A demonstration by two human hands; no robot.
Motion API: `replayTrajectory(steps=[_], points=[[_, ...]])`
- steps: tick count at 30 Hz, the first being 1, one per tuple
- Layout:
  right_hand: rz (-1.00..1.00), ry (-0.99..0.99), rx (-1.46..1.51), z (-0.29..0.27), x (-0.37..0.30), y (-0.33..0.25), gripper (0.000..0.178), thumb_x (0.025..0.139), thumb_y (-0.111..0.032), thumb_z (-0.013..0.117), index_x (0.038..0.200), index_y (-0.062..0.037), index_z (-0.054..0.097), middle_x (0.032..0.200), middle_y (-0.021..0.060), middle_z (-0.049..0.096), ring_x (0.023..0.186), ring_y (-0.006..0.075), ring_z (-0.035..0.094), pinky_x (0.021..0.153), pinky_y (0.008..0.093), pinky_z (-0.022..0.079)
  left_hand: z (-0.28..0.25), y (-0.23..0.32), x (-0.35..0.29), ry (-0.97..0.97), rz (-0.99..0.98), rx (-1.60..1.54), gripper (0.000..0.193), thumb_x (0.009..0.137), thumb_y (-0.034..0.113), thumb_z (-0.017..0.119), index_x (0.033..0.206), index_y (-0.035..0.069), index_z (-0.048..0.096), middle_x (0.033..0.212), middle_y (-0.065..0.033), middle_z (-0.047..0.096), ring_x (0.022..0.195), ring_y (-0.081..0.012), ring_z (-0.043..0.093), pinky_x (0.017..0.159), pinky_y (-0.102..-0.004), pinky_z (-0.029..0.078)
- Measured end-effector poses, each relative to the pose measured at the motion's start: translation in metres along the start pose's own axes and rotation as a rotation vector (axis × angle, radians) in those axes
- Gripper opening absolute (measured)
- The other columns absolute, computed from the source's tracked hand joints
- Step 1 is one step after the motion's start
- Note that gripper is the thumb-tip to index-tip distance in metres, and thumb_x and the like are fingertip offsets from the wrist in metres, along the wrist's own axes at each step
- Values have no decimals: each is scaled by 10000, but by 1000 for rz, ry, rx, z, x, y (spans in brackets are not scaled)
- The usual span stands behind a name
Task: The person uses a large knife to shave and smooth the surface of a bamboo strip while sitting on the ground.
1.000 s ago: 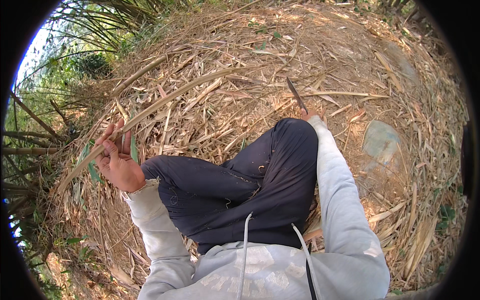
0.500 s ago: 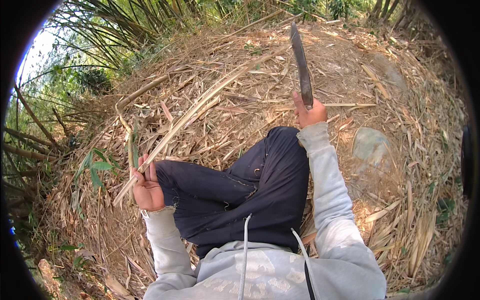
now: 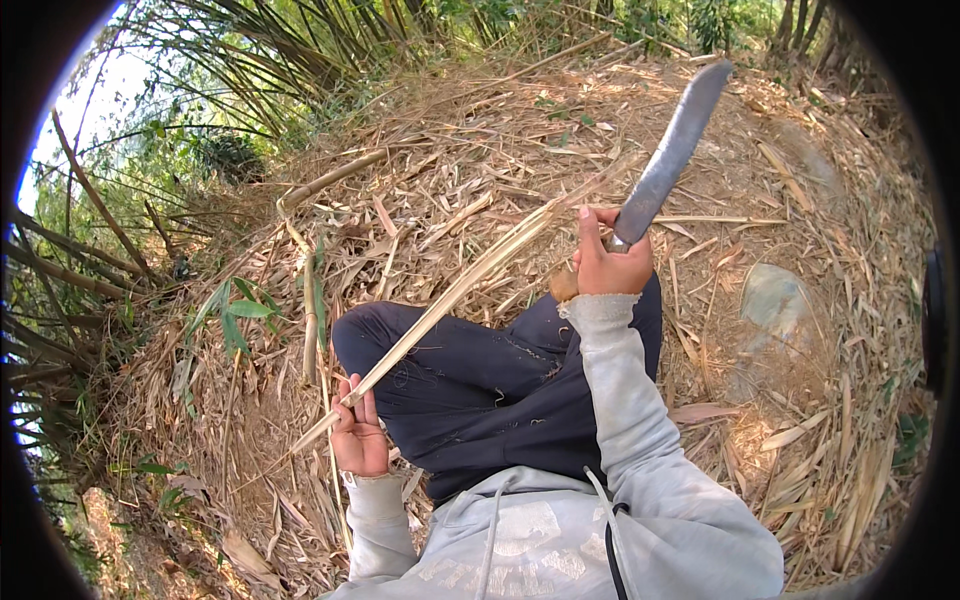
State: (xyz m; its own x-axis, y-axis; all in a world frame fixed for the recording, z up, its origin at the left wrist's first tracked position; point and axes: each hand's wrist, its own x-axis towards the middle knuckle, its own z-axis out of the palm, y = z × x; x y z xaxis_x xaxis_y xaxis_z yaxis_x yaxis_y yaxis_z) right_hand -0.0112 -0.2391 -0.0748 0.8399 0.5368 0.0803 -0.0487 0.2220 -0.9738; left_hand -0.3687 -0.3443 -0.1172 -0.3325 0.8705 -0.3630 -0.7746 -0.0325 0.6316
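A bundle of long, pale split bamboo strips slants from the lower left, over my thigh, toward the far middle. My left hand grips it near its close end, thumb on top and fingers beneath. In my right hand, fingers wrapped round its wooden handle, is a machete. The broad dark blade points away and to the right, its flat side showing. The far part of the strips lies just left of my right hand and looks blurred; whether they touch it I cannot tell.
I sit with legs folded in dark trousers on ground strewn with dry leaves and bamboo sheaths. A bent bamboo stick lies at the left beside a green-leaved sprig. A stone sits at the right. Bamboo clumps stand behind.
My right hand has drawn closer to my body, and the machete has swung from nearly upright to leaning right, its flat now visible. The left hand and strips have shifted right and nearer.
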Motion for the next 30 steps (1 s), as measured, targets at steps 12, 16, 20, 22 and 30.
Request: replayTrajectory(steps=[12,16,20,22,30], points=[[196,-10,221,-13,-37,16,278,864,-117,788,947,-36,535,743,39,617,455,75,563,383,219,422,-38,3,-23,-55,-126,104,362,1001,120,554,1312,-40,459,1418,-173,515,1370,-322,459,1150,-436,448],[185,-37,274,-16,-33,19,240,875,-78,764,935,-42,534,705,13,586,434,73,533,367,228,400,-38,-3,-45,14,-341,162,414,1050,252,473,1318,-62,440,1425,-230,492,1353,-330,478,1121,-449,466],[268,-138,220,-20,-36,15,236,873,-66,765,922,-41,535,678,5,579,427,73,518,363,230,391,-1,15,-88,-57,-424,1123,434,1056,365,465,1042,-40,621,926,-165,700,829,-230,702,719,-320,574],[282,-204,222,-20,-38,14,230,874,-70,765,913,-40,540,662,3,578,424,71,516,363,230,390,4,5,-92,-218,222,1578,302,1020,230,564,872,-6,679,636,-56,653,535,-130,612,521,-251,472],[348,-416,220,-4,-79,-1,204,890,-139,765,908,-30,593,648,4,611,432,72,546,387,230,418,88,-47,-23,-815,-272,1218,411,1094,346,372,1128,-8,578,768,-44,602,673,-127,594,662,-258,491]])
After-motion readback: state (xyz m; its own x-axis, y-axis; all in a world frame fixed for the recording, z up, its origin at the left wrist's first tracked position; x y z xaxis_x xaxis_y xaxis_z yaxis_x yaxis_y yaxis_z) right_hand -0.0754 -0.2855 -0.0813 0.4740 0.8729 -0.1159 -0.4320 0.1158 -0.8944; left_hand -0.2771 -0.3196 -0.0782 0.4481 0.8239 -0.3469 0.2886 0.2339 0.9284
